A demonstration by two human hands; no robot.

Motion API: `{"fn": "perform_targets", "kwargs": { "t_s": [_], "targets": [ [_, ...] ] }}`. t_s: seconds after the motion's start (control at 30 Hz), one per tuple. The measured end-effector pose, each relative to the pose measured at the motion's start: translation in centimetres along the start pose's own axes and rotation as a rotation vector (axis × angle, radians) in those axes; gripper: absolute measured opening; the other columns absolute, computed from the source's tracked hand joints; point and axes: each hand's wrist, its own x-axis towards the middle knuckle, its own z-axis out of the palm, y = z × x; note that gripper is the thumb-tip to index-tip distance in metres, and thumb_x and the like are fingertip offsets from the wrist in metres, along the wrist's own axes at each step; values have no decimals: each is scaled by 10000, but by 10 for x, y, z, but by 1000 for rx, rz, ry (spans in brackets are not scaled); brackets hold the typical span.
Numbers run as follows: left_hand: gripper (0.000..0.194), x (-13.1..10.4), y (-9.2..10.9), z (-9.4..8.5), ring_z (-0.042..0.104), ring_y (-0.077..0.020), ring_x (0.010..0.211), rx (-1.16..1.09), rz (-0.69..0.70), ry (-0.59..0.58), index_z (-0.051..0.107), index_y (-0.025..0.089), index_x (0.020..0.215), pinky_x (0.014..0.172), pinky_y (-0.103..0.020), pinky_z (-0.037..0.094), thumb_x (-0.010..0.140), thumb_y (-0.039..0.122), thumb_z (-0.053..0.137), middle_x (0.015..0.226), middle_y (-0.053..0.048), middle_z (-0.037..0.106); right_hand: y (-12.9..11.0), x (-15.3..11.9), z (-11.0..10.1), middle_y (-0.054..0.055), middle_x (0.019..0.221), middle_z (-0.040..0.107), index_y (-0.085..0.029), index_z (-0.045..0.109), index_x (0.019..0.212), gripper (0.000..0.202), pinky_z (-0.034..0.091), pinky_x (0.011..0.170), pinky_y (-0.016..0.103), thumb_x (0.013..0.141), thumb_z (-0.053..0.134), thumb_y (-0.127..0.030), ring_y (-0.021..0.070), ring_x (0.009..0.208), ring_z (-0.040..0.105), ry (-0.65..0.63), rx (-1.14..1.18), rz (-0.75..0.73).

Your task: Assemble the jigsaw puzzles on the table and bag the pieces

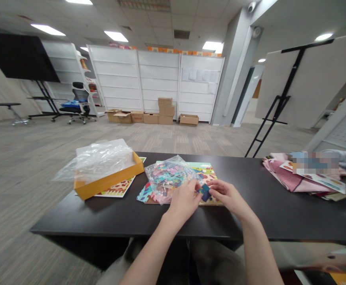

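Between my hands is a dark blue puzzle piece [205,193] with small coloured spots. My left hand [185,197] pinches its left side, close against a clear plastic bag [173,174] full of colourful pieces. On the right edge of the piece, the thumb and fingers of my right hand [227,195] are closed. Under the bag and the hands lies a bright printed picture board [211,170], partly covered. A patterned piece in blue and red [144,194] sticks out at the bag's lower left.
On the left of the black table [119,219], an orange box [110,182] holding crumpled clear plastic [101,158] rests partly on another printed board [118,190]. Pink cloths [288,174] and a printed sheet [315,178] lie at the right. Cardboard boxes [166,111] stand by far shelves.
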Motion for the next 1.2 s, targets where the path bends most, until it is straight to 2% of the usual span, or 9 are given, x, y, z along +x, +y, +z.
{"fn": "perform_targets", "kwargs": {
  "t_s": [0.17,0.27,0.33,0.5,0.67,0.8,0.9,1.1,1.2],
  "targets": [
    [212,-2,-13,-12,613,-239,1085,131,70,74,601,229,1079,897,-341,477,879,278,654,1104,-40,684,-2,3,-2,102,881,754,-159,701,964,426,535,647,304,721,741,-508,213,751,688,134,-4,-14],
    [338,-5,-28,-18,536,-279,1202,285,106,81,591,221,1188,1010,-403,432,868,291,671,1249,-83,628,5,6,-6,120,894,764,-158,706,921,404,554,665,328,716,727,-505,229,756,697,216,-43,14],
    [354,-8,-38,-24,513,-288,1235,349,85,79,592,227,1210,1038,-420,416,864,261,659,1292,-88,608,11,8,-8,126,892,770,-160,710,905,385,566,694,345,718,714,-497,239,767,706,237,-61,33],
    [357,-14,-56,-36,516,-293,1257,400,37,84,614,232,1194,1064,-441,411,839,209,646,1338,-86,597,16,12,-2,106,882,768,-170,684,829,309,563,741,339,734,668,-463,230,787,706,168,-96,36],
    [391,-20,-67,-48,482,-305,1335,340,-3,98,611,249,1216,1030,-455,449,843,332,691,1400,-95,566,0,24,11,77,873,730,-176,644,797,267,560,673,293,753,641,-439,194,750,685,108,-48,45],
    [663,-25,-83,-58,413,-328,1408,257,-3,63,547,256,1335,1095,-492,409,751,463,784,1516,-111,468,-12,44,22,37,761,698,-177,633,806,189,515,540,231,781,630,-365,160,654,651,121,-55,118],
    [799,-27,-93,-63,386,-345,1427,242,20,19,511,265,1380,1123,-510,380,676,453,837,1540,-118,436,-13,57,30,20,682,674,-172,632,763,127,452,476,200,788,610,-295,143,598,609,122,-134,147],
    [554,-26,-93,-60,442,-301,1386,241,65,-31,554,276,1308,1128,-480,362,792,356,737,1443,-87,541,-6,66,36,16,645,665,-169,634,681,120,453,539,204,776,608,-238,138,609,611,123,-183,139],
    [507,-25,-87,-58,474,-287,1350,233,59,-47,555,267,1296,1117,-462,370,815,317,707,1423,-86,555,-5,66,35,16,637,669,-166,647,693,132,422,497,195,780,616,-260,131,577,592,101,-178,142]
  ]
}}
